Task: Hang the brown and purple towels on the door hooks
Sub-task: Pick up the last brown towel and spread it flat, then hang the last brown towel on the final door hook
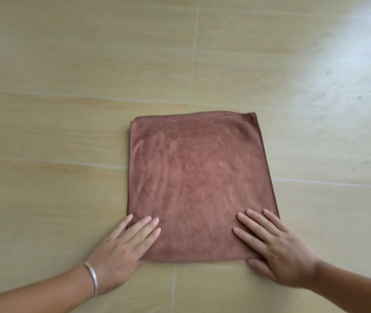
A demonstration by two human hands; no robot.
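Head view, brown towel folded flat on tiled floor, left hand and right hand spread flat, pressing near corners, gripping nothing, bracelet on left wrist

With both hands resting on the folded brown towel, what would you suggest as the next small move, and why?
Probably pinch the near corners and lift. The brown towel lies folded flat on the floor, the left hand and right hand lie open on its near edge, gripping nothing, and no hook is in view.
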